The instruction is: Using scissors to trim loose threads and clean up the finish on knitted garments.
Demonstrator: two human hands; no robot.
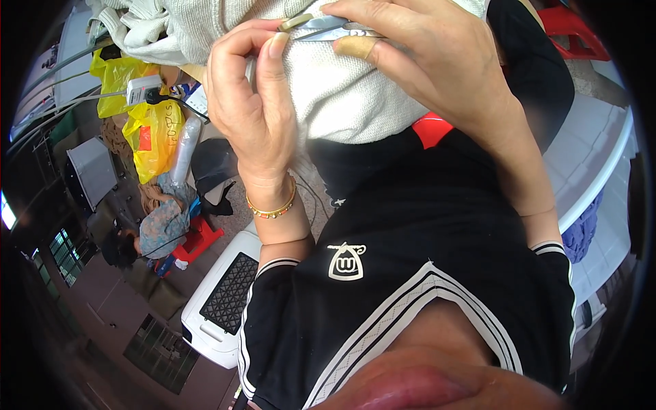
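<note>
A cream knitted garment (342,102) lies bunched over my lap at the top of the head view. My left hand (249,102) pinches thumb and forefinger together at the knit, beside a small olive-coloured edge (296,22). My right hand (444,65) is closed on small silvery thread snips (342,31), whose tips point left toward the left fingertips. A tan wrap (357,46) covers the right thumb's end. The exact spot between the left fingertips is hidden. A gold and orange bracelet (273,213) circles my left wrist.
Yellow plastic bags (154,143) and a white power strip (143,90) with cables are at the left. Beyond them, a person in a patterned top (164,225) is near a red stool (201,239). A white table (594,157) stands at the right, with a red stool (574,31) behind.
</note>
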